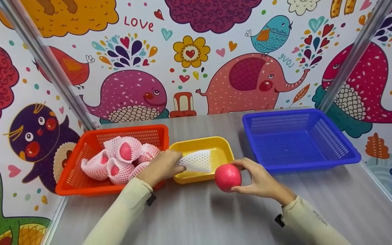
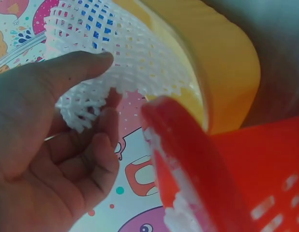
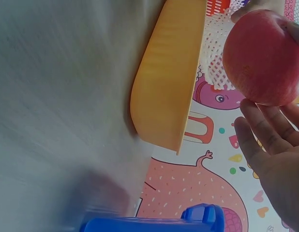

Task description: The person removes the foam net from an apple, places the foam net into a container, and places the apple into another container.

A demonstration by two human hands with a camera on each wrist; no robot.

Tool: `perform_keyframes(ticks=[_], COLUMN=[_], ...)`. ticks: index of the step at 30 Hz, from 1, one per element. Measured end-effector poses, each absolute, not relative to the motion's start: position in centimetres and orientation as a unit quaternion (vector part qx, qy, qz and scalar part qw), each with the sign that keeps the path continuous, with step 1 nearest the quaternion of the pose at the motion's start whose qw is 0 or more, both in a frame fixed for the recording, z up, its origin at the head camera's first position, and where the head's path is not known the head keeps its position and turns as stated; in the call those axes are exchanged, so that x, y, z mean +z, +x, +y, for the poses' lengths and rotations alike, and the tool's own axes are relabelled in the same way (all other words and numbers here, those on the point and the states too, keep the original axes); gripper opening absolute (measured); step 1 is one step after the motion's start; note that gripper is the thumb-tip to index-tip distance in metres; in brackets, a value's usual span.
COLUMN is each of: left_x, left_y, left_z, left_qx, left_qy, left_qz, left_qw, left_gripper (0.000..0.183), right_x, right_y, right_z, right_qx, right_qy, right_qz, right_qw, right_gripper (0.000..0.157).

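Observation:
My left hand [image 1: 163, 165] pinches one end of a white foam fruit net [image 1: 197, 161], which stretches over the yellow tray [image 1: 228, 144]. In the left wrist view the thumb lies across the foam net [image 2: 135, 63], with fingers beneath it. To the right, my right hand [image 1: 259, 180] holds a bare red apple [image 1: 228, 177] between thumb and fingers, above the table in front of the tray. The right wrist view shows the apple [image 3: 263, 58] out of any net.
At the left, an orange-red basket [image 1: 83, 149] holds several fruits in pink-white foam nets [image 1: 121, 170]. A blue basket [image 1: 301, 139] stands at the right rear on the grey table [image 1: 196, 217]. Cartoon-printed walls [image 1: 196, 78] enclose the table's back and sides.

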State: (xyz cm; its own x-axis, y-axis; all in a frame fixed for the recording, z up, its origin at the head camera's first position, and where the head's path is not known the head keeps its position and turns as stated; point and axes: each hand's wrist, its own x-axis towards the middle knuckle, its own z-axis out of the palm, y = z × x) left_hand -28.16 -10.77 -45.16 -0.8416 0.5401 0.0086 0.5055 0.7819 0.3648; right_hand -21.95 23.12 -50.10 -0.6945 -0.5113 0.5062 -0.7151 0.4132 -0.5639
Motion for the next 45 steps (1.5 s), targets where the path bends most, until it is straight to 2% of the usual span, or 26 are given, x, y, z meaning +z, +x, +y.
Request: perform_keyframes(ticks=[16, 22, 39, 45], left_x=[-45.0, -44.9, -45.3, -45.4], left_y=[-28.0, -28.0, -27.9, -27.7], left_z=[-11.3, -11.4, -11.4, -11.2], left_qx=[0.174, 0.171, 0.186, 0.172], left_qy=[0.263, 0.26, 0.265, 0.272], left_qz=[0.949, 0.95, 0.945, 0.946], left_qw=[0.013, 0.024, 0.044, 0.026], left_gripper=[0.033, 0.04, 0.036, 0.034], right_x=[-50.3, -50.1, -48.6, -47.7], right_y=[-21.7, -21.8, -22.3, -22.8], right_z=[23.3, 23.4, 24.0, 24.7], right_qx=[0.393, 0.389, 0.379, 0.372], right_qy=[0.363, 0.363, 0.353, 0.345], right_qz=[-0.836, -0.838, -0.847, -0.851], right_qw=[0.124, 0.122, 0.119, 0.137], right_gripper=[0.069, 0.069, 0.068, 0.067])
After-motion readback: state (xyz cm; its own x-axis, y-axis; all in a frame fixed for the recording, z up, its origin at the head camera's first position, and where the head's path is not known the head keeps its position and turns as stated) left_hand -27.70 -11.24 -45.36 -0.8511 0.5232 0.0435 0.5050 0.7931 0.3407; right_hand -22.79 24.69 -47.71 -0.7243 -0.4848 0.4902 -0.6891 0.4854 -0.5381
